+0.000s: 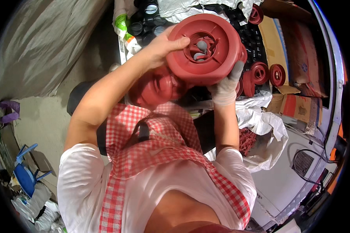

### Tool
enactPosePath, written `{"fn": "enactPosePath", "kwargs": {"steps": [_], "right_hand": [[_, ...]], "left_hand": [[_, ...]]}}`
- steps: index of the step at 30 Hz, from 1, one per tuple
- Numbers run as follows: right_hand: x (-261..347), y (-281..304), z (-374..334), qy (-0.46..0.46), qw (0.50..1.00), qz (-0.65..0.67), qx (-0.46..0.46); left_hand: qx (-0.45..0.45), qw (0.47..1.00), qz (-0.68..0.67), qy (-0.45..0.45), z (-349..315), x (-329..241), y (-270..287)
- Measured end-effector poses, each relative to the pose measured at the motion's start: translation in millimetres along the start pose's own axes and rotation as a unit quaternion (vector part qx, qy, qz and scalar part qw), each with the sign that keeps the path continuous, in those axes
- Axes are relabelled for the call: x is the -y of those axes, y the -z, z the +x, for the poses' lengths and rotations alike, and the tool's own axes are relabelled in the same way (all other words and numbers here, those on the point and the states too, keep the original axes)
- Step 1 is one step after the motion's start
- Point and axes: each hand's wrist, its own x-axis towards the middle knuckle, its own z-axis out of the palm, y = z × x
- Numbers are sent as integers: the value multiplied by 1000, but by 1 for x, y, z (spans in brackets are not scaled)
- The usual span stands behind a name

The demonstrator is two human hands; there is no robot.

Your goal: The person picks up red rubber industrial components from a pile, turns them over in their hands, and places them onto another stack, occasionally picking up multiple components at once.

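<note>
Up close, a large round red plastic part (pixel 237 39) is held between my two hands, its threaded central opening facing me. Two grey rounded pieces (pixel 201 46) show inside that opening. My bare left hand (pixel 162 47) grips the left side, thumb over the rim and the other fingers hidden behind. My right hand (pixel 226 85), in a pale glove with grey fingertips, clasps the lower right edge from beneath. Below it, over my checked apron, rests another glossy red plastic piece (pixel 153 87), partly covered by my left forearm and the held part.
Many black round plastic pieces (pixel 254 48) lie beyond my hands, with white sheeting (pixel 179 8) over some. Small red round parts (pixel 277 75) sit at the right, near cardboard boxes (pixel 299 108). A white sack (pixel 274 134) holds red scraps. A blue stool (pixel 25 176) stands left.
</note>
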Motion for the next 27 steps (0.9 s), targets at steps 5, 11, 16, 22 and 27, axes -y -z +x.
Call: {"fn": "enactPosePath", "kwargs": {"steps": [5, 11, 16, 22, 27], "right_hand": [[-27, 7, 1, 34, 999, 17, 0], [-37, 26, 5, -7, 999, 34, 23], [-34, 29, -8, -17, 998, -46, -33], [-41, 40, -6, 167, 879, -443, -51], [-45, 28, -19, -107, 986, 92, -93]], "left_hand": [[-144, 989, 24, 22, 0, 2, 3], [-105, 993, 29, 34, -7, -2, 9], [-131, 989, 72, 19, -7, -10, 14], [-78, 995, 53, 17, -3, 5, 10], [22, 991, 131, 30, -10, 5, 11]]}}
